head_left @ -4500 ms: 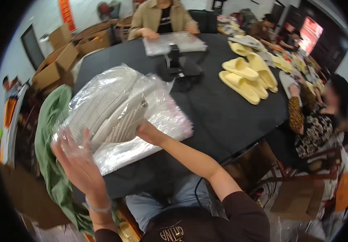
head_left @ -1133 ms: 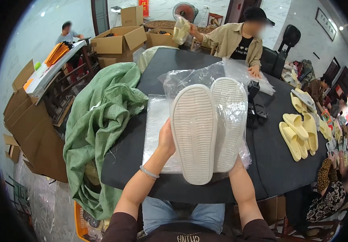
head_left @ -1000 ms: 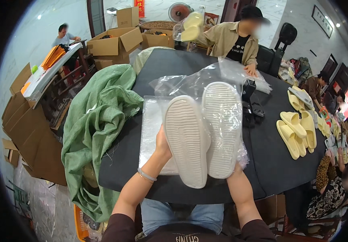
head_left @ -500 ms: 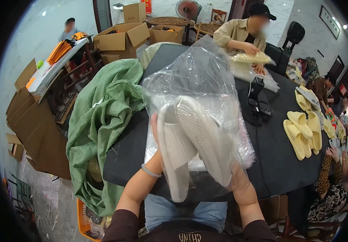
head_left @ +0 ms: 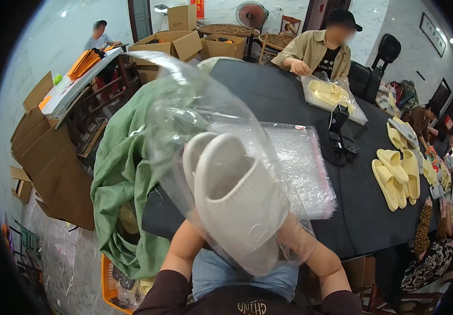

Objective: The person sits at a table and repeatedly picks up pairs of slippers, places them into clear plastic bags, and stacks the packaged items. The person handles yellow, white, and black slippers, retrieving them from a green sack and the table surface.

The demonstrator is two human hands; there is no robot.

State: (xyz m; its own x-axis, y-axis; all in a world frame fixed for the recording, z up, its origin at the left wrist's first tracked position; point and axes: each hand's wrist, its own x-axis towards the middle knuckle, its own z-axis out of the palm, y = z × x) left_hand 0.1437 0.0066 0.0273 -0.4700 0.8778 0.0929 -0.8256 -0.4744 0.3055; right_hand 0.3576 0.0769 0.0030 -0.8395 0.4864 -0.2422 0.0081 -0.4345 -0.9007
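Observation:
A pair of pale grey-white slippers point(head_left: 239, 210) sits inside a clear plastic bag point(head_left: 221, 100), tilted and held up over the table's near edge. The slippers lie against each other, one mostly behind the other. My right hand point(head_left: 291, 233) grips the bagged pair at its lower right side, seen through the plastic. At the lower left, my left hand point(head_left: 196, 220) holds the bagged pair, its fingers mostly hidden behind the slippers. The bag's loose end reaches up and left. Beneath and to the right lies a stack of clear bags point(head_left: 305, 173).
Green cloth point(head_left: 126, 157) covers the table's left side. Yellow slippers point(head_left: 394, 176) lie at the right, near a black device with a cable point(head_left: 339, 126). Across the dark table point(head_left: 247, 79), a person point(head_left: 321, 50) handles bagged yellow slippers point(head_left: 331, 94). An orange crate point(head_left: 110, 286) stands lower left.
The bagged slippers have turned and tipped, and the bag's loose end has swung left, uncovering more of the bag stack. The person across has set the yellow slippers down on the bags.

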